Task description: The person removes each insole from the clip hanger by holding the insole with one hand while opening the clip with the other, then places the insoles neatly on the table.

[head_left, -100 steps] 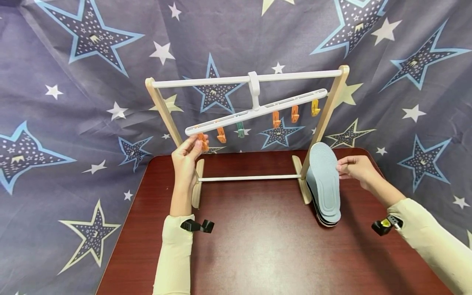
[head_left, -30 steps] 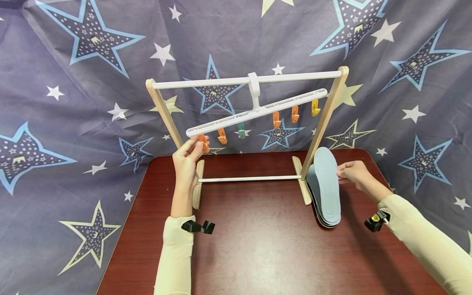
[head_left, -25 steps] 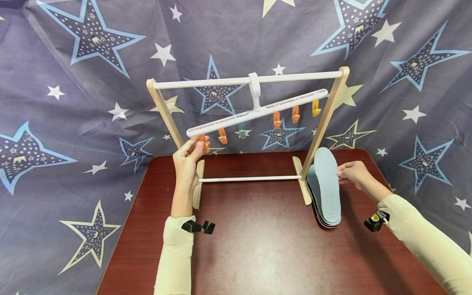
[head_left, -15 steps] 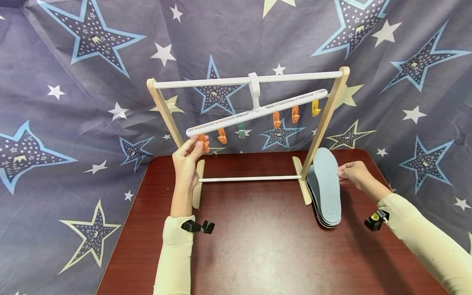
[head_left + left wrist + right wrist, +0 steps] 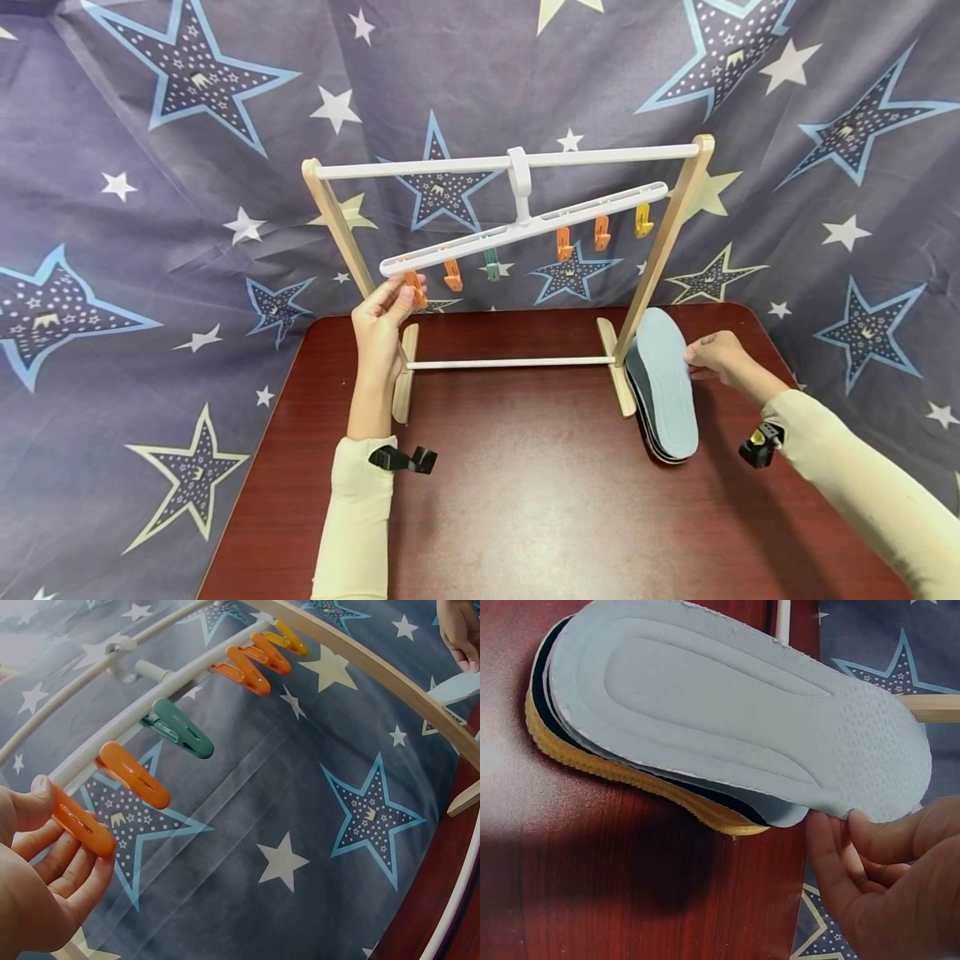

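At the lower left end of a tilted white clip hanger (image 5: 487,241), my left hand (image 5: 381,323) pinches an orange clothespin (image 5: 86,829) between thumb and fingers. On the right, my right hand (image 5: 716,357) pinches the edge of a light blue insole (image 5: 727,705). This insole lies over a stack of more insoles (image 5: 652,787), one dark and one yellow-edged at the bottom. Its textured end is raised off the stack, while the other end rests on it. Further along the hanger hang a green clothespin (image 5: 180,729), several orange ones and a yellow clothespin (image 5: 642,221).
The hanger hooks over the top white bar (image 5: 412,168) of a wooden rack with a right post (image 5: 663,246). A low white rod (image 5: 510,363) joins its feet. The dark red table (image 5: 517,500) lies beneath, with a star-patterned cloth (image 5: 247,50) behind.
My right hand has drawn the top insole's raised end slightly sideways and down, separating it from the stack below. My left hand stays on the end clothespin.
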The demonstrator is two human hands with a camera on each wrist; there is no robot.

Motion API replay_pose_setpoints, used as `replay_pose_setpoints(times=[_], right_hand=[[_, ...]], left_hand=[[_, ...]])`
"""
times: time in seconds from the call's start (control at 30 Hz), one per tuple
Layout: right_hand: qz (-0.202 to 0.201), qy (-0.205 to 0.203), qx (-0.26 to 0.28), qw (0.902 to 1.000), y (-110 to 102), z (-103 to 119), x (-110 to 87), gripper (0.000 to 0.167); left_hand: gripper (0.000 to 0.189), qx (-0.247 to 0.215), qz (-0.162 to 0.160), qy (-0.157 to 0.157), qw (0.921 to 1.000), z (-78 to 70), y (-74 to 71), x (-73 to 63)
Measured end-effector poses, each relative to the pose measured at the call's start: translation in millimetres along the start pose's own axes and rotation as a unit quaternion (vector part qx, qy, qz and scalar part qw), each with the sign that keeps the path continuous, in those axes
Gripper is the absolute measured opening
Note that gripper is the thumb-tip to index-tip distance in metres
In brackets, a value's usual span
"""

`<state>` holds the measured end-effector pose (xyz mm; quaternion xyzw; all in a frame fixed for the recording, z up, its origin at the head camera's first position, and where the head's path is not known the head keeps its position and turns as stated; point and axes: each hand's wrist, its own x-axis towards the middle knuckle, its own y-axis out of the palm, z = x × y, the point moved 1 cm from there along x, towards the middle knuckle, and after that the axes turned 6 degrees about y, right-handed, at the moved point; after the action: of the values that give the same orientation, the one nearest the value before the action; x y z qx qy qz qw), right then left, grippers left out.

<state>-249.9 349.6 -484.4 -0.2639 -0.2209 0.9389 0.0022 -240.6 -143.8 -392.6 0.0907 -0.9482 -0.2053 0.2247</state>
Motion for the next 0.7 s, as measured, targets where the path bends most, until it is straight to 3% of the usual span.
replay_pose_setpoints(times=[0.43, 0.7], right_hand=[[-0.008, 0.014, 0.006, 0.9998, 5, -4, 12.9, 0.008], [-0.014, 0.024, 0.008, 0.9996, 8, -4, 11.2, 0.005]], left_hand=[[0.028, 0.007, 0.003, -0.004, 1.0, 2.0, -0.3, -0.4], [0.03, 0.01, 0.004, -0.004, 0.9999, 2.4, -0.1, 0.4]])
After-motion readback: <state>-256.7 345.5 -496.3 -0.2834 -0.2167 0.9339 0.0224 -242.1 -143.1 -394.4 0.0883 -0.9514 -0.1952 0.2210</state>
